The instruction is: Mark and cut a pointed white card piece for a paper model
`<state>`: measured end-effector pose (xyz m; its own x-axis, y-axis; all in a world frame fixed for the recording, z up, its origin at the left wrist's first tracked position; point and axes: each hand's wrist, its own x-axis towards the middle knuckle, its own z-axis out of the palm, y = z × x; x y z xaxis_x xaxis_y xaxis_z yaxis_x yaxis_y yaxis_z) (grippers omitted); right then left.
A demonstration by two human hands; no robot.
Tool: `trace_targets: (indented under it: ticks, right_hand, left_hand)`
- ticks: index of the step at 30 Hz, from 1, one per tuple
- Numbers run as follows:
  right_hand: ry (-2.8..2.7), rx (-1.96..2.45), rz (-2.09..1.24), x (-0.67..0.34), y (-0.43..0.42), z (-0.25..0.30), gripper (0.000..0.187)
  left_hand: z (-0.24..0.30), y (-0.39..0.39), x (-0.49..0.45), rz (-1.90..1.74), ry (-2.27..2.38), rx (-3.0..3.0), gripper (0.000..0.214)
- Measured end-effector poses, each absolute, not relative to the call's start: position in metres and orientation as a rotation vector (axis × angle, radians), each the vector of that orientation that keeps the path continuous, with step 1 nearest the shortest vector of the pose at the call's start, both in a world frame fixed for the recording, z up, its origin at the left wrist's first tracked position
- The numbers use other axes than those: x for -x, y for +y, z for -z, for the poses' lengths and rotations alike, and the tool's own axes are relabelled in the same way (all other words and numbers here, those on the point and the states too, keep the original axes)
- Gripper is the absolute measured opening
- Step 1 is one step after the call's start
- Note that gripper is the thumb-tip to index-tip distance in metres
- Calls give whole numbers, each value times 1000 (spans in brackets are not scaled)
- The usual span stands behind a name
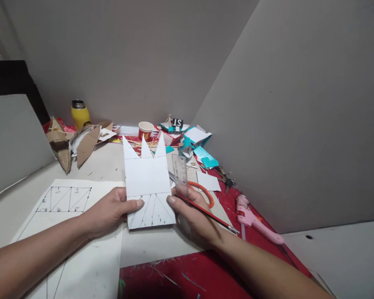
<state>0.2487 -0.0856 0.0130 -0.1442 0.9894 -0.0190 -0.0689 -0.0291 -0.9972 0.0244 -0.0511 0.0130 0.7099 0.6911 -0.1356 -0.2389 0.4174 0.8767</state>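
A white card [147, 176] with three pointed tips along its top and pencil lines fanning across its lower part is held up in front of me. My left hand [120, 207] pinches its lower left edge, thumb on the face. At the lower right edge, my right hand [195, 216] grips it the same way, its other fingers hidden behind. A red and black pencil [210, 214] lies across that right hand. Beside the card, a clear ruler [180, 172] meets the right fingers; whether they hold it I cannot tell. Orange-handled scissors [210, 195] lie just beyond, partly covered.
A sheet with a drawn truss pattern [70, 199] lies at left. Cardboard pieces [89, 147], a yellow bottle [80, 115], a paper cup [145, 129] and teal scraps [205, 157] line the back. A pink glue gun [257, 224] rests at right, near the grey partition [314, 124].
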Motion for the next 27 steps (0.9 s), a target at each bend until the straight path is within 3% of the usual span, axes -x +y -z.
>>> trace_targets:
  ticks: [18,27]
  right_hand:
    - [-1436,1259,-1228,-245,-88,-26,19]
    - [-1391,1266,-1222,-245,-89,-27,19]
  left_hand:
    - [-15,-57,-27,-708,638,-1085,30]
    - [-10,-56,-28,-629,630,-1045,44]
